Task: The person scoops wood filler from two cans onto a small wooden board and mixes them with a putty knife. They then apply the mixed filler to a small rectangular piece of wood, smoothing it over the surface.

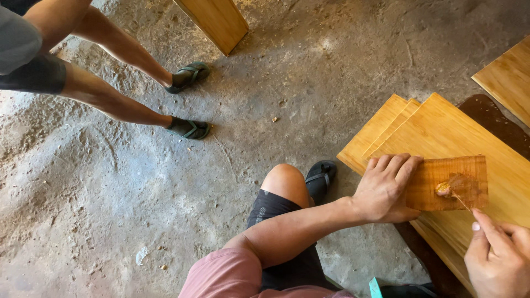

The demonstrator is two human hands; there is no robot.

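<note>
Spreading brown paste (454, 185) on a small wood piece (450, 182), we pinch a thin stick (462, 203) in our right hand (499, 259). Our left hand (386, 187) lies flat and open, pressing it onto the stacked boards (441, 129). Only the middle is covered; another person's feet (189, 102) stand nearby.

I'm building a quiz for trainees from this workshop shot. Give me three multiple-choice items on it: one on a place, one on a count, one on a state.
1. Where does the small wood piece lie?
A. on the stacked boards
B. on the bare floor
C. on a knee

2. How many sandals of the other person show?
A. one
B. two
C. four

3. What is the left hand doing?
A. hanging free
B. pressing flat on the small wood piece
C. gripping a hammer

Answers:
1 A, it rests on the top board.
2 B, two green sandals on the floor.
3 B, its fingers lie over the piece's edge, while the right hand holds a thin stick.
</note>
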